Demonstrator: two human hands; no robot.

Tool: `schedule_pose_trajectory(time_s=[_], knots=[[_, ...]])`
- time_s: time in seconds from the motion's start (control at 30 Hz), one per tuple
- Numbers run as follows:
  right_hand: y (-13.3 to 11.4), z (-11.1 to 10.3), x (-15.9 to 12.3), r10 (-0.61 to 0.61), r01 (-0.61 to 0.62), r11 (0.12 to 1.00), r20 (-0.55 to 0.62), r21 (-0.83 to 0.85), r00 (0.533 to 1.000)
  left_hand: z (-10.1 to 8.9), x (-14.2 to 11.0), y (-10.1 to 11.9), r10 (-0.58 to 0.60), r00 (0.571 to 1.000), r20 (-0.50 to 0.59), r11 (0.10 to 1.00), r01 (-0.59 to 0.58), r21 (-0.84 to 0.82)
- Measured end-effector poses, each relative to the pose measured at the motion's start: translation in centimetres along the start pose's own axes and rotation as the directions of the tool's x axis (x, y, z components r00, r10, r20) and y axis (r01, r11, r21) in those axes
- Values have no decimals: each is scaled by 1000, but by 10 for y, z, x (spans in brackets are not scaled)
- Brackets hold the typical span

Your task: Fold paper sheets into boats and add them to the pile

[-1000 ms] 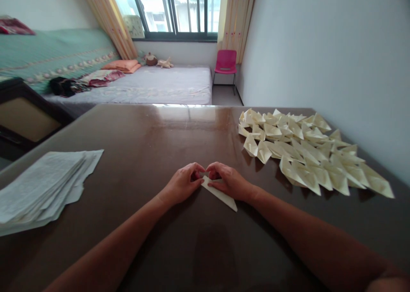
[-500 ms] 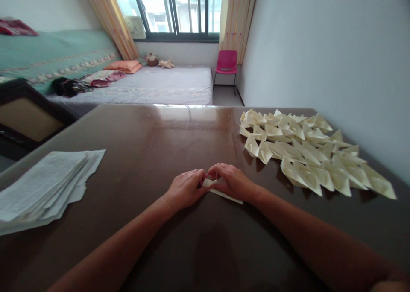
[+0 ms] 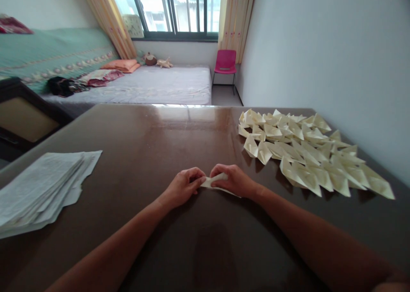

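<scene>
- The step in hand seems to be the folding of a narrow cream paper piece, which is between the two hands, low over the near middle of the brown table.
- The left hand pinches its left end between thumb and fingers.
- The right hand grasps the other part, thumb in front; its hidden fingertips I cannot tell.
- Any further crease calls, I judge, for steady pinching and aligned edges.
- On the right lie many folded cream paper shapes; on the left, a stack of sheets.
- Both are apart from the hands, so nothing obstructs them.
</scene>
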State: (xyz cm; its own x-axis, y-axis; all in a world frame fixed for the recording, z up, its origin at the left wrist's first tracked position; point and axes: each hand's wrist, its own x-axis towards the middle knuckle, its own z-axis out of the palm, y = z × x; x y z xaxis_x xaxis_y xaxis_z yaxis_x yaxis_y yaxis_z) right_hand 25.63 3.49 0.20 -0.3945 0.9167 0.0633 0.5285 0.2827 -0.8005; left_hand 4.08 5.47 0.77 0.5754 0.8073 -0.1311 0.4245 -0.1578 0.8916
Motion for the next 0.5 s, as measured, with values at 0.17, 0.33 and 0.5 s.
schedule_pose_trajectory(time_s=[0.17,0.33,0.5], knots=[[1,2,2,-64,66,987,-20,145,998,2,2,-4,24,998,-54,992,-31,-122],[6,4,2,-110,108,976,-2,189,994,5,1,-2,28,999,-36,990,-33,-138],[2,2,3,-25,28,994,-34,104,999,8,-1,1,80,992,-94,996,-76,45]])
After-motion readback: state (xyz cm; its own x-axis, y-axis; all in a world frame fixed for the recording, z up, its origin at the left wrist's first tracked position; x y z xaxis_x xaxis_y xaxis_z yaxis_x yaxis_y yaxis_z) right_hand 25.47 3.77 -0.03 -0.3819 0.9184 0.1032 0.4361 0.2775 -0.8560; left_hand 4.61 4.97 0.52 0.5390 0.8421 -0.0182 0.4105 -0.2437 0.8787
